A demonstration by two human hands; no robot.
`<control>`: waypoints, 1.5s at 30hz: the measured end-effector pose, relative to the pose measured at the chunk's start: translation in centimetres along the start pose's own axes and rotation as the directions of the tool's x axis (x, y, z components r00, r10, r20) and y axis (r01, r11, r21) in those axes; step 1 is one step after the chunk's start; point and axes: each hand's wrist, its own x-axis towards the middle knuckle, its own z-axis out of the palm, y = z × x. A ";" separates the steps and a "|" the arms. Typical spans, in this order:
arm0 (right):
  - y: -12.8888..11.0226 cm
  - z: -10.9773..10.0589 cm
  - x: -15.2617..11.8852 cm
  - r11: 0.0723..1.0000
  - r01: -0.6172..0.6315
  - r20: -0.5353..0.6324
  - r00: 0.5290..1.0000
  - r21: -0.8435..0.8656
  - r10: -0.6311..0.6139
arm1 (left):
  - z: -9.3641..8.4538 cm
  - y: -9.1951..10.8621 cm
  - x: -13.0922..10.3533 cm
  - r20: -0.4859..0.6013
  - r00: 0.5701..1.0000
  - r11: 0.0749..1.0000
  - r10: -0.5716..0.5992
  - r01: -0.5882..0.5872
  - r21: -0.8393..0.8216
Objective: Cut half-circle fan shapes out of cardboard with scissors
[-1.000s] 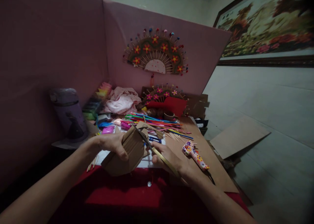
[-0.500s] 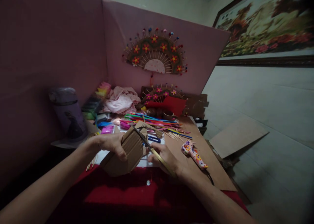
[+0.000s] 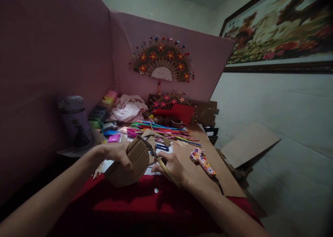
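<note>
A piece of brown corrugated cardboard (image 3: 130,173) with a curved right edge is gripped by my left hand (image 3: 118,155), thumb on its upper face. My right hand (image 3: 173,167) is closed round the yellowish handles of a pair of scissors (image 3: 165,168). Their dark blades point up and to the left, lying along the cardboard's upper right edge. Whether the blades are fully together I cannot tell. Just beyond them are cardboard scraps (image 3: 152,140) and a blue box cutter (image 3: 162,147) on a white sheet.
A flowered glue gun (image 3: 203,161) lies on a cardboard sheet (image 3: 227,181) at the right. Coloured sticks (image 3: 161,126) are spread behind my hands. A purple bottle (image 3: 75,124) stands at the left. A decorated fan (image 3: 161,62) hangs on the pink panel (image 3: 205,63).
The camera view has shifted slightly. The scissor blades have moved a little along the cardboard's edge, which looks more rounded on its right. Both hands keep their hold.
</note>
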 end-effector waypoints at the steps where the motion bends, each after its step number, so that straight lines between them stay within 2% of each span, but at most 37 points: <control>1: 0.0 -0.1 0.1 1.000 0.001 0.020 1.000 0.002 -0.001 | 0.0 -0.2 -0.1 0.008 1.000 1.000 0.001 -0.001 -0.006; 6: -0.1 -0.5 0.6 0.990 0.009 0.132 0.991 0.139 -0.027 | 0.2 -0.6 0.0 -0.038 0.999 0.996 -0.029 0.032 0.078; 9: -0.6 -0.4 0.5 0.970 -0.004 0.152 0.988 0.245 -0.034 | 0.7 -0.1 0.3 -0.035 0.999 0.991 0.010 -0.005 0.131; 14: -1.2 0.1 0.2 0.953 -0.062 0.072 0.997 0.296 0.043 | 1.2 0.6 0.4 -0.003 0.998 0.991 0.059 -0.058 0.125; 19: -0.2 0.4 0.2 0.949 -0.098 -0.078 0.989 0.300 0.127 | 0.7 -0.1 0.0 -0.027 0.997 0.997 0.071 -0.071 0.024; 22: 0.1 0.4 0.2 0.926 -0.123 -0.105 0.980 0.356 0.170 | 0.6 -0.5 -0.2 -0.076 0.993 0.994 0.090 -0.095 -0.062; 25: -0.3 0.4 0.2 0.837 -0.152 -0.060 0.975 0.527 0.214 | 1.1 -0.4 0.1 -0.166 0.975 0.976 0.149 -0.172 -0.134; 27: -1.1 0.3 0.1 0.788 -0.107 -0.049 0.984 0.607 0.171 | 1.7 0.0 0.4 -0.250 0.949 0.956 0.193 -0.240 -0.171; 29: -1.9 0.0 -0.2 0.754 -0.031 -0.091 0.989 0.656 0.120 | 2.3 0.2 0.9 -0.332 0.916 0.935 0.224 -0.298 -0.191; 31: -2.8 -0.4 -0.5 0.740 0.018 -0.150 0.982 0.672 0.113 | 2.9 0.2 1.4 -0.404 0.881 0.921 0.247 -0.343 -0.183; 33: -3.5 -0.9 -0.8 0.753 0.036 -0.198 0.972 0.657 0.127 | 3.3 0.1 1.9 -0.429 0.864 0.921 0.265 -0.358 -0.152; 39: -5.0 -1.6 -1.3 0.795 0.040 -0.233 0.964 0.605 0.129 | 4.0 -0.4 2.6 -0.408 0.869 0.916 0.280 -0.369 -0.158; 43: -5.3 -1.5 -1.3 0.802 0.028 -0.256 0.954 0.597 0.157 | 4.5 -1.0 3.1 -0.451 0.849 0.872 0.276 -0.419 -0.255; 45: -5.1 -1.4 -1.2 0.808 0.021 -0.267 0.948 0.588 0.170 | 5.0 -1.4 3.3 -0.441 0.858 0.840 0.264 -0.430 -0.333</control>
